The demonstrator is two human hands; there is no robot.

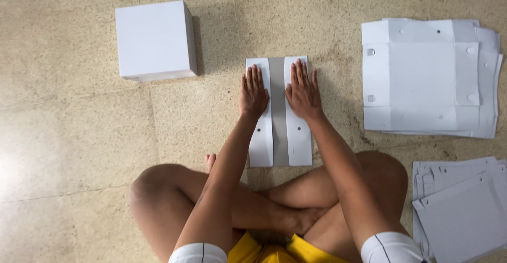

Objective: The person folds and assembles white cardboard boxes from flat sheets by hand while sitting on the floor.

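Centre of frame: flat white cardboard box blank (280, 116) on floor, two side flaps folded inward; left hand (253, 93) and right hand (303, 93) press flaps flat, fingers together, grasping nothing. One finished white cardboard box (155, 40) upper left; stack of unfolded white blanks (429, 78) right, judged remaining

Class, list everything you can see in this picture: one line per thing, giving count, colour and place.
Folded card sheet: one, white flaps with a grey strip between, on the floor in front of the person, under both hands.
Made-up box: one, white, upper left on the floor.
Stack of flat card blanks: one pile, white, upper right.
Second stack of flat blanks: one pile, white, lower right.
Floor: speckled beige.
Left hand: flat on the left flap.
Right hand: flat on the right flap.
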